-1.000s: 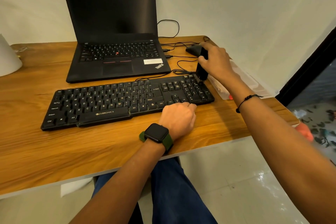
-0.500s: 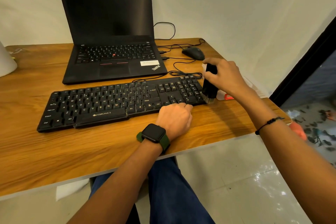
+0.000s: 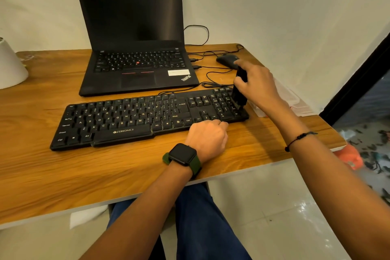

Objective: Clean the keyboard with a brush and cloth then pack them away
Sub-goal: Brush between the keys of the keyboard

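The right hand [image 3: 256,84] is gripping the brush [image 3: 240,91] on the keyboard [image 3: 135,120], the left hand [image 3: 207,137] is lying curled and empty; wiping and packing are remaining.

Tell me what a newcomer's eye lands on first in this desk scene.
First, the right hand gripping a black brush upright on the number pad at the right end of the black Zebronics keyboard. Next, the left hand, fingers curled, resting on the wooden desk at the keyboard's front edge, a smartwatch on its wrist. Behind stands an open ThinkPad laptop, screen dark, a black mouse to its right.
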`<state>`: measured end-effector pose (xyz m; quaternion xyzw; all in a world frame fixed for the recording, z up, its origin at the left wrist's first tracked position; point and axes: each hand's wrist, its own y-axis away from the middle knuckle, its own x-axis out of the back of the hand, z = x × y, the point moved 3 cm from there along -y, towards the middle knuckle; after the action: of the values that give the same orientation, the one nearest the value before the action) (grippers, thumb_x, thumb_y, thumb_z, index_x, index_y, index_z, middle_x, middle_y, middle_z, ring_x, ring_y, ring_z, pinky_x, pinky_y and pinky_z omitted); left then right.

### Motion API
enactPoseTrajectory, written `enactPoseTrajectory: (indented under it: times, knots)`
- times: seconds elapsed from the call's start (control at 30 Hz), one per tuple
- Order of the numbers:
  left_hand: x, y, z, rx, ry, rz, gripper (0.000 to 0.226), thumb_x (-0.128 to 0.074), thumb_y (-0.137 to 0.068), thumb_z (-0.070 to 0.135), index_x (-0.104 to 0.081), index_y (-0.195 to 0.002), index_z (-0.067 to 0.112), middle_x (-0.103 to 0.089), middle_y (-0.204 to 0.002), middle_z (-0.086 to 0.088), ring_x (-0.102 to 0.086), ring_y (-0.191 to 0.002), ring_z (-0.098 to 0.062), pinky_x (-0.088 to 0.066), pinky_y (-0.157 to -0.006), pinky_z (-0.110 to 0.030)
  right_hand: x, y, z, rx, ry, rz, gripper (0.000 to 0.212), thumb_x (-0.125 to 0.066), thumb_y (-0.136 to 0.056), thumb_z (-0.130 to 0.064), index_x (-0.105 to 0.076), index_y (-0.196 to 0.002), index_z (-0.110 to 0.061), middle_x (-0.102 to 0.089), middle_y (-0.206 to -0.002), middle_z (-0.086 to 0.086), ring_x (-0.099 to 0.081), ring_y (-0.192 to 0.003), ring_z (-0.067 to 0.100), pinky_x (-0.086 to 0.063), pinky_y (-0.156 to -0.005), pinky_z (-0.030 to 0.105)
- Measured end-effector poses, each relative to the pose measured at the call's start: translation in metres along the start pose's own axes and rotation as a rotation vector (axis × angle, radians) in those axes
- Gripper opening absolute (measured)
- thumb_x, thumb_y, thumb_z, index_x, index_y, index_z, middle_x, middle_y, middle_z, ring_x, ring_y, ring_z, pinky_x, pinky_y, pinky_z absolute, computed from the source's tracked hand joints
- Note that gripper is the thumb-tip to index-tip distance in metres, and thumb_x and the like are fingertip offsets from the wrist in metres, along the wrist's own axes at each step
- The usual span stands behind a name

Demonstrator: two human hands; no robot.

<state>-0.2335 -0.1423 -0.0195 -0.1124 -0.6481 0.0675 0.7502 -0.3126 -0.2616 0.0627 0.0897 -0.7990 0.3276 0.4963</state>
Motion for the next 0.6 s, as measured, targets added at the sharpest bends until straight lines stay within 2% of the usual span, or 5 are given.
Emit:
enactPoseTrajectory:
  times: [0.1, 0.23, 0.37, 0.47, 0.6]
  knots:
    - [-0.001, -0.001, -0.001, 0.001, -0.011, 0.004, 0.036, -0.03, -0.098, 0.028, -0.05, -0.126, 0.015, -0.06, -0.116, -0.003, -0.057, -0.103, -0.023, -0.051, -0.077, -0.039, 0.004, 0.007, 0.003, 0.005, 0.005, -0.008, 0.046, -0.051, -0.087, -0.017, -0.05, -0.133, -0.018, -0.065, -0.112, 0.015, -0.06, -0.099, 0.031, -0.05, -0.08, 0.039]
    - [-0.001, -0.001, -0.001, 0.001, 0.003, 0.005, 0.036, -0.031, -0.098, 0.028, -0.051, -0.125, 0.015, -0.06, -0.115, -0.004, -0.058, -0.102, -0.023, -0.052, -0.077, -0.04, 0.009, 0.019, 0.006, -0.002, -0.006, -0.003, 0.044, -0.052, -0.087, -0.018, -0.053, -0.131, -0.018, -0.067, -0.103, 0.014, -0.06, -0.092, 0.026, -0.041, -0.07, 0.028]
    - [-0.002, -0.001, -0.001, 0.0, 0.001, 0.011, 0.036, -0.03, -0.098, 0.028, -0.051, -0.124, 0.015, -0.06, -0.114, -0.003, -0.058, -0.101, -0.023, -0.052, -0.075, -0.039, 0.017, 0.019, 0.011, -0.02, -0.023, -0.069, 0.044, -0.055, -0.087, -0.02, -0.054, -0.13, -0.019, -0.064, -0.115, 0.01, -0.059, -0.097, 0.022, -0.036, -0.072, 0.021]
    - [-0.001, -0.001, -0.001, -0.002, 0.003, 0.009, 0.036, -0.03, -0.098, 0.028, -0.051, -0.124, 0.015, -0.06, -0.115, -0.003, -0.058, -0.101, -0.022, -0.052, -0.075, -0.039, 0.023, 0.012, 0.011, -0.051, -0.065, -0.02, 0.046, -0.054, -0.087, -0.019, -0.052, -0.132, -0.02, -0.064, -0.115, 0.01, -0.053, -0.087, 0.016, -0.037, -0.072, 0.021]
    - [0.0, 0.0, -0.001, -0.003, 0.01, 0.007, 0.035, -0.031, -0.098, 0.027, -0.051, -0.124, 0.014, -0.06, -0.114, -0.003, -0.058, -0.101, -0.022, -0.052, -0.075, -0.039, 0.015, 0.007, 0.005, -0.032, -0.035, 0.069, 0.047, -0.052, -0.09, -0.02, -0.046, -0.136, -0.017, -0.063, -0.118, 0.014, -0.058, -0.104, 0.029, -0.044, -0.082, 0.033]
